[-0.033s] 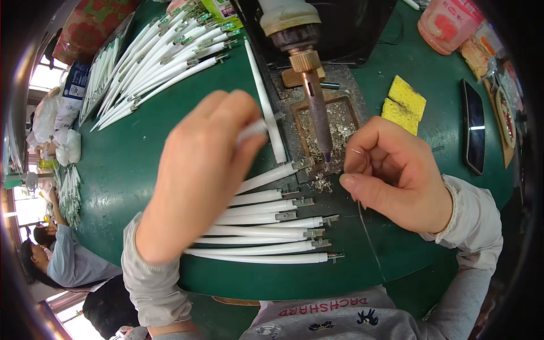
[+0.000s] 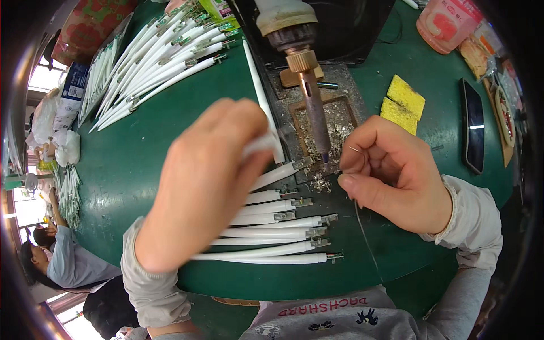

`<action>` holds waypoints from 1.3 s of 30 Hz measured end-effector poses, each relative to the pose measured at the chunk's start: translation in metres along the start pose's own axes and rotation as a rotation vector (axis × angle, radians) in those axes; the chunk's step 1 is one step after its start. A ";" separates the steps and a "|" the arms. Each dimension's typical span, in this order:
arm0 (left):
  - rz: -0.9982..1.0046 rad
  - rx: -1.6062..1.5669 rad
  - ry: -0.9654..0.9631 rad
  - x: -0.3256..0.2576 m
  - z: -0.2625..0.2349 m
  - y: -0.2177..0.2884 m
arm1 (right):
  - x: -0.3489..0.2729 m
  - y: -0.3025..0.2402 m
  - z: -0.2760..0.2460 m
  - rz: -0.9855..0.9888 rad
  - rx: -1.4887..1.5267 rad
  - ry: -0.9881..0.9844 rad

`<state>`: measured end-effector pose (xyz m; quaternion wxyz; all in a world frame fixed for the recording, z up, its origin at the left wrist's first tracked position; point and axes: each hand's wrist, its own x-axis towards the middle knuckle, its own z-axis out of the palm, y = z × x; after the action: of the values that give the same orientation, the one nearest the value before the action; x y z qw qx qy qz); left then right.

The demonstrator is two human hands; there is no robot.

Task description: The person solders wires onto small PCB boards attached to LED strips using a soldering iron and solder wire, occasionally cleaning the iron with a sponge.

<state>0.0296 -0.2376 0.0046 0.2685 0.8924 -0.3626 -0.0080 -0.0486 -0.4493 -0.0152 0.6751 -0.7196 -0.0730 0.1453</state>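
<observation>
Head view, pink-labelled tub (image 2: 447, 20) at your table's (image 2: 130, 164) far right corner, your left hand (image 2: 207, 181) pinching a white tube (image 2: 263, 141), your right hand (image 2: 391, 170) gripping thin wire (image 2: 362, 221), both unmoved since earlier.

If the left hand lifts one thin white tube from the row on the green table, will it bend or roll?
The white tubes look long, slim and straight, so probably stiff and light. Being round, one may roll on the green table, though its metal end cap might stop it. The left hand already pinches one easily.
</observation>
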 end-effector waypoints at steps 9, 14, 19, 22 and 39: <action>0.035 -0.268 -0.185 -0.017 -0.002 0.022 | -0.003 -0.011 0.002 0.068 0.052 -0.081; -0.548 -0.999 -0.409 -0.015 -0.009 0.026 | -0.003 -0.007 0.002 -0.017 0.028 -0.052; -0.575 -1.041 -0.479 -0.011 -0.009 0.024 | -0.003 -0.010 0.001 -0.091 -0.067 -0.042; -0.573 -1.040 -0.468 -0.012 -0.008 0.024 | -0.003 -0.013 0.002 -0.074 -0.112 -0.048; -0.387 -0.834 -0.295 -0.018 -0.001 0.027 | 0.000 -0.014 0.004 0.032 0.006 -0.060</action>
<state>-0.0005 -0.2416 0.0153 0.5427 0.7491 -0.1902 -0.3289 -0.0486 -0.4443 -0.0013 0.6722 -0.7141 -0.0813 0.1777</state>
